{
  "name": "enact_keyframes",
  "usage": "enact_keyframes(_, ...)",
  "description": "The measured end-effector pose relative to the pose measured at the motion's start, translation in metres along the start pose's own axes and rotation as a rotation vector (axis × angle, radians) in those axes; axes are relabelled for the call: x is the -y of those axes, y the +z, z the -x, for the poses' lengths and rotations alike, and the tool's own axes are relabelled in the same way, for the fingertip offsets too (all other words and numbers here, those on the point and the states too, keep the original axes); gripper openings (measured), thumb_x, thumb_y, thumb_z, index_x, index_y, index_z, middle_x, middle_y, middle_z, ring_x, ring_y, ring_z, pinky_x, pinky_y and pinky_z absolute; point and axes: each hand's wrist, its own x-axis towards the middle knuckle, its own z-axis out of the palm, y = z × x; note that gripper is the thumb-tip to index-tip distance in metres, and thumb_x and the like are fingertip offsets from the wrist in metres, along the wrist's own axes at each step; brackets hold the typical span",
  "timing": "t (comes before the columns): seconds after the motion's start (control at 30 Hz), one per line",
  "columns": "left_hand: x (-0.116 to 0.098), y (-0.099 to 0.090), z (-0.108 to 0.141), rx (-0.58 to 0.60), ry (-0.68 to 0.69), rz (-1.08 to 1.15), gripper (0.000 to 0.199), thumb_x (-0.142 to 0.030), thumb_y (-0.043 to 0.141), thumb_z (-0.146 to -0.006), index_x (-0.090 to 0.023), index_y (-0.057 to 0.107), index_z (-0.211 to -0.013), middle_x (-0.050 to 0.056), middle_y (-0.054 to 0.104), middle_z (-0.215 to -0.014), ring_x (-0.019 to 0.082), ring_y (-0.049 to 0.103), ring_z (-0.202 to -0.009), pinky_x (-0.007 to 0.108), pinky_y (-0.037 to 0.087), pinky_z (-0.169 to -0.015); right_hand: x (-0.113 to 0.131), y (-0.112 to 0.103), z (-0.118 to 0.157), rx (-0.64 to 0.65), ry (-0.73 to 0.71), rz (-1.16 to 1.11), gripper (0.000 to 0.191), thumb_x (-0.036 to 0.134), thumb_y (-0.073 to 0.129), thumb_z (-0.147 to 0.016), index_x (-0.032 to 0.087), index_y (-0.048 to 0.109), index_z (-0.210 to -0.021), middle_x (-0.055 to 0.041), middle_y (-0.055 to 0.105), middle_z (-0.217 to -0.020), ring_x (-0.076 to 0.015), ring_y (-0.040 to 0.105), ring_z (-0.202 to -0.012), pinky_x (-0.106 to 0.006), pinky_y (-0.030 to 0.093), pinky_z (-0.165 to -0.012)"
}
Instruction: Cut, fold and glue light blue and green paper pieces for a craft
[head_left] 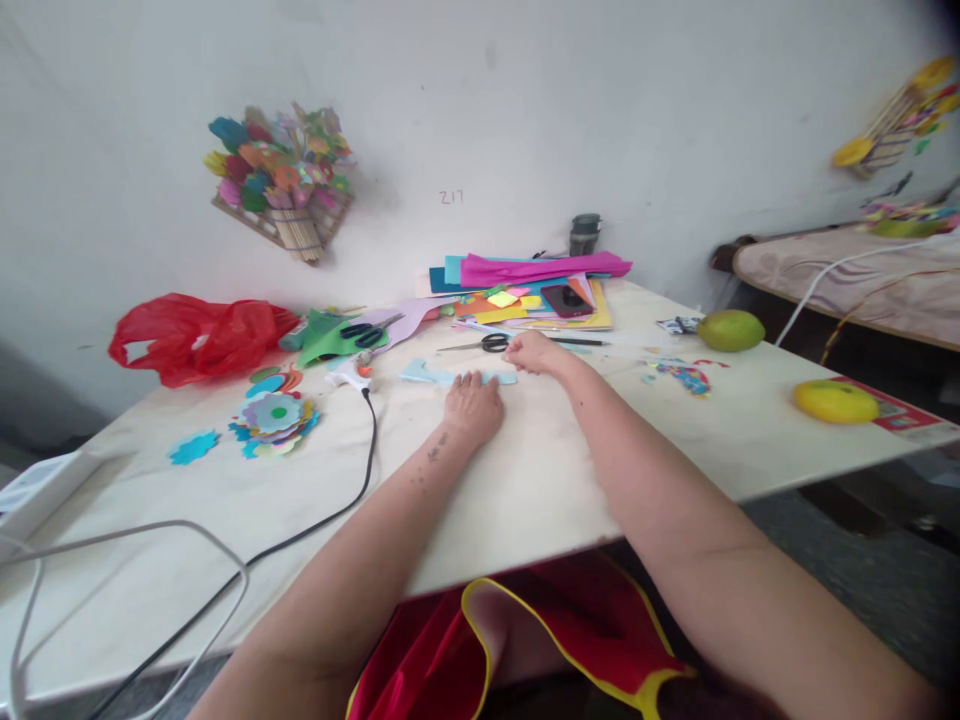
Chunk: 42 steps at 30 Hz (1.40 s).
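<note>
My left hand [474,405] lies on the table with its fingers stretched forward, pressing on a light blue strip of paper or foam sheet [427,375]. The strip runs sideways under the fingertips, its left end wider. My right hand [531,352] is closed in a pinch just past the strip's right end; whatever is in the fingers is too small to make out. Beside it lie black-handled scissors [493,343], blades pointing left. A dark pencil or pen [577,341] lies behind the right wrist. Left of the strip rests a white glue gun [351,375] with a black cord.
Flower cutouts [277,413], a red plastic bag [199,335], a second pair of scissors [367,332] and a white cable [217,540] occupy the left. Coloured sheets [540,270] and a phone [566,300] lie at the back. Mango-like fruits [731,330] and scraps [682,376] lie right.
</note>
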Motion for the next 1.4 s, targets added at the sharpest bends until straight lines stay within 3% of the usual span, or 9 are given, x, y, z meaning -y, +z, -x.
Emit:
enact_keyframes(0.07,0.0,0.001,0.0,0.007,-0.009,0.016,0.039,-0.029,0.026,-0.087,-0.018,0.049,-0.117,0.012,0.051,-0.116,0.023,0.046,-0.11,0.039,0.031,-0.094,0.006,0.01,-0.001,0.029,-0.023,-0.214,0.011,0.018,0.053,-0.077,0.012,0.06,-0.082,-0.0032,0.062,-0.062,-0.0081,0.054,-0.049,-0.019,0.045,-0.05)
enact_keyframes(0.17,0.0,0.003,0.0,0.015,-0.033,0.052,0.041,-0.03,0.024,-0.088,-0.017,0.046,-0.12,0.013,0.049,-0.119,0.023,0.044,-0.112,0.037,0.033,-0.092,0.013,0.022,-0.002,0.086,0.073,-0.288,0.007,0.009,0.052,-0.074,0.01,0.059,-0.076,-0.0009,0.057,-0.052,-0.0083,0.053,-0.046,-0.019,0.047,-0.051)
enact_keyframes(0.43,-0.003,-0.006,0.003,0.08,-0.159,0.077,0.047,-0.036,0.027,-0.085,-0.009,0.049,-0.116,0.018,0.047,-0.124,0.027,0.04,-0.117,0.043,0.023,-0.1,0.016,0.026,-0.003,0.135,0.023,0.13,0.018,0.014,0.049,-0.072,0.008,0.065,-0.077,-0.0108,0.066,-0.068,-0.0139,0.058,-0.056,-0.021,0.043,-0.052)
enact_keyframes(0.57,-0.005,-0.007,0.003,0.08,-0.184,0.07,0.048,-0.036,0.028,-0.084,-0.009,0.048,-0.118,0.019,0.046,-0.125,0.028,0.039,-0.117,0.046,0.019,-0.101,0.016,0.023,-0.001,0.138,-0.059,0.331,0.022,0.024,0.052,-0.071,0.012,0.068,-0.079,-0.0085,0.068,-0.073,-0.0155,0.06,-0.066,-0.02,0.04,-0.055)
enact_keyframes(0.83,-0.003,-0.008,0.003,0.076,-0.189,0.047,0.054,-0.043,0.029,-0.083,-0.007,0.048,-0.118,0.02,0.047,-0.123,0.029,0.039,-0.118,0.048,0.015,-0.102,0.017,0.022,0.001,0.188,-0.082,0.42,0.025,0.018,0.05,-0.068,0.012,0.069,-0.082,-0.0086,0.068,-0.075,-0.0155,0.059,-0.064,-0.022,0.038,-0.053)
enact_keyframes(0.97,0.002,-0.006,0.003,0.065,-0.188,0.052,0.056,-0.047,0.028,-0.082,-0.009,0.047,-0.119,0.019,0.047,-0.125,0.029,0.038,-0.118,0.049,0.015,-0.102,0.013,0.027,-0.004,0.093,-0.107,0.414,0.026,0.032,0.055,-0.07,0.018,0.067,-0.088,-0.0063,0.068,-0.088,-0.0168,0.06,-0.077,-0.022,0.039,-0.06)
enact_keyframes(1.2,0.021,0.0,0.004,0.073,-0.243,0.089,0.071,-0.062,0.023,-0.079,-0.011,0.043,-0.124,0.018,0.038,-0.134,0.03,0.03,-0.125,0.053,0.011,-0.102,0.009,0.031,-0.007,0.044,-0.091,0.431,0.026,0.042,0.057,-0.072,0.022,0.063,-0.088,-0.0043,0.066,-0.095,-0.0168,0.059,-0.084,-0.022,0.039,-0.063)
enact_keyframes(1.33,0.045,0.0,0.002,0.055,-0.238,0.101,0.05,-0.046,0.026,-0.084,-0.017,0.049,-0.117,0.013,0.047,-0.129,0.027,0.034,-0.123,0.056,0.009,-0.102,0.01,0.028,-0.005,0.062,-0.095,0.434,0.023,0.04,0.057,-0.073,0.022,0.063,-0.087,-0.0035,0.066,-0.093,-0.0169,0.059,-0.083,-0.022,0.039,-0.062)
enact_keyframes(1.4,0.061,0.0,0.001,0.032,-0.253,0.116,0.039,-0.033,0.028,-0.085,-0.019,0.055,-0.109,0.01,0.054,-0.122,0.025,0.042,-0.117,0.054,0.015,-0.101,0.009,0.024,-0.005,0.074,-0.102,0.444,0.023,0.039,0.058,-0.072,0.022,0.064,-0.087,-0.0036,0.066,-0.094,-0.0168,0.059,-0.083,-0.022,0.038,-0.061)
